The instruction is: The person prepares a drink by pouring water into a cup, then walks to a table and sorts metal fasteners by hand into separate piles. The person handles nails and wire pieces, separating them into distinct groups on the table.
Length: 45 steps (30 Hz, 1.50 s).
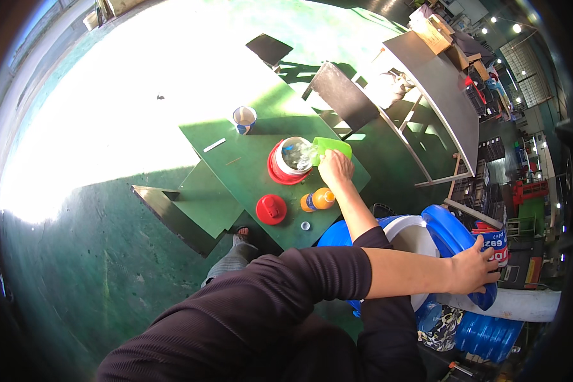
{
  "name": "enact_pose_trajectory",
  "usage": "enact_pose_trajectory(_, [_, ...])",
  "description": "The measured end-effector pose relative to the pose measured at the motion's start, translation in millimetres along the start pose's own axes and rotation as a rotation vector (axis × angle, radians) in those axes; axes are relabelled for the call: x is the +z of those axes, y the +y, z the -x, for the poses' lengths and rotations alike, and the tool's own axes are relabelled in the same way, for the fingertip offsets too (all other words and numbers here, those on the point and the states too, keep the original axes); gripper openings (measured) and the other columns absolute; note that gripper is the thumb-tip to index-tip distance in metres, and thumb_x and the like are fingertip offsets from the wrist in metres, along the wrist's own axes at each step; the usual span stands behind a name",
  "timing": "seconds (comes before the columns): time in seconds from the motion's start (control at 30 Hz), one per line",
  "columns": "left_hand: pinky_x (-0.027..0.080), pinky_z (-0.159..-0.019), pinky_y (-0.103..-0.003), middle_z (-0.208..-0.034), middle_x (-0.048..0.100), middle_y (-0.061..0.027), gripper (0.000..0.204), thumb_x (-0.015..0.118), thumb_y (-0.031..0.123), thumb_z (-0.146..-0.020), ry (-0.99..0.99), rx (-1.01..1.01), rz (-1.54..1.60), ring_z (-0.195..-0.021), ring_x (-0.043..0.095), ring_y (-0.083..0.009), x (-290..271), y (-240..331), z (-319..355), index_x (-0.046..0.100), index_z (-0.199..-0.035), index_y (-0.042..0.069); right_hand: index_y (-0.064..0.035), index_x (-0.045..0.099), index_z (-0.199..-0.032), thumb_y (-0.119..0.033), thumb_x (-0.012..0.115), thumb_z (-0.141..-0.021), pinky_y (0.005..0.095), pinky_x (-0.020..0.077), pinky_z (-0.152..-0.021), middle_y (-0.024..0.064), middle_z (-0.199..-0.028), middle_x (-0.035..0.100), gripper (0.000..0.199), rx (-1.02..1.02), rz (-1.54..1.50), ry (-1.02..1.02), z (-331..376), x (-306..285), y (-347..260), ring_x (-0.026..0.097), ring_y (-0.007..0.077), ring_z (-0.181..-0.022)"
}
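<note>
The right hand (335, 169) is closed around the handle of a green scoop (331, 148). It holds the scoop tilted so that its mouth sits over the rim of a red jug (280, 170) with a white lining. Clear, glinting pieces that look like ice show in the scoop's mouth and inside the jug. The jug stands open near the far edge of the green worktop (242, 172).

On the near side of the jug lie a red lid (271, 209) that probably belongs to it, an orange bottle (318, 199) on its side just below the hand, and a small white cap (305, 225). A paper cup (244, 118) stands at the far corner, well apart.

The left hand (474, 267) reaches across the body to the right. Its fingers are spread and curled over the edge of a blue cooler lid (455, 235), propping it open above the white inside of the blue cooler (337, 234), which sits beside the worktop.

My judgement is that this is the tipping step, with a scoopful going from the cooler into the jug. A next move would call for holding the scoop's mouth inside the rim until it is empty and keeping the lid propped so the cooler can be reached
</note>
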<state>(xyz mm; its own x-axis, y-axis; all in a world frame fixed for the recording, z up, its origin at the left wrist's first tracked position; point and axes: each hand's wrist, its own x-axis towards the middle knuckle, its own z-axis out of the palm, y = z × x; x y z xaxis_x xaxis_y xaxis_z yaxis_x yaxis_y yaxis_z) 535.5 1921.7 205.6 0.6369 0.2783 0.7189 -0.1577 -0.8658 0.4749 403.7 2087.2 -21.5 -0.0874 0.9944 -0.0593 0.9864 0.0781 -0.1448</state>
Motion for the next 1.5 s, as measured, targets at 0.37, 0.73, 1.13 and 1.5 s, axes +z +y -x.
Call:
enact_pose_trajectory(0.37, [0.029, -0.103, -0.062, -0.122, 0.055, -0.0065, 0.050, 0.059, 0.045, -0.087, 0.042, -0.002, -0.031, -0.125, 0.044, -0.0306, 1, 1, 2, 0.055, -0.129, 0.017, -0.0094, 0.071, -0.097, -0.020, 0.055, -0.086, 0.0454, 0.0450, -0.089, 0.0106, -0.103, 0.068, 0.022, -0.102, 0.292, -0.072, -2, 9, -30, 0.063, 0.0285, -0.100])
enact_pose_trajectory(0.73, [0.034, -0.099, -0.060, -0.118, 0.058, -0.0041, 0.049, 0.057, 0.048, -0.087, 0.101, -0.005, -0.107, -0.121, 0.047, -0.0296, 1, -6, -10, 0.057, -0.126, 0.018, -0.0074, 0.068, -0.095, -0.023, 0.054, -0.094, 0.0372, 0.0465, -0.072, 0.0060, -0.091, 0.068, 0.021, -0.065, -0.078, 0.095, 17, 8, -6, 0.063, 0.0200, -0.076])
enact_pose_trajectory(1.13, [0.041, -0.100, -0.049, -0.132, 0.055, -0.0083, 0.051, 0.045, 0.049, -0.096, -0.176, -0.139, -0.124, -0.123, 0.051, -0.0330, -38, -29, -70, 0.052, -0.133, 0.016, -0.0010, 0.065, -0.081, -0.025, 0.055, -0.097, 0.0238, 0.0396, -0.055, -0.0019, -0.062, 0.054, 0.031, 0.425, -0.911, -0.038, 290, -203, 194, 0.048, 0.0074, -0.056])
enact_pose_trajectory(1.5, [0.048, -0.092, -0.046, -0.112, 0.063, -0.0111, 0.045, 0.051, 0.045, -0.094, 0.054, 0.060, -0.174, -0.107, 0.059, -0.0344, -27, -25, -45, 0.059, -0.124, 0.012, -0.0090, 0.069, -0.111, -0.021, 0.052, -0.087, 0.0402, 0.0512, -0.090, 0.0158, -0.117, 0.066, 0.031, 0.663, 0.083, -0.529, 219, 33, 286, 0.062, 0.0313, -0.111])
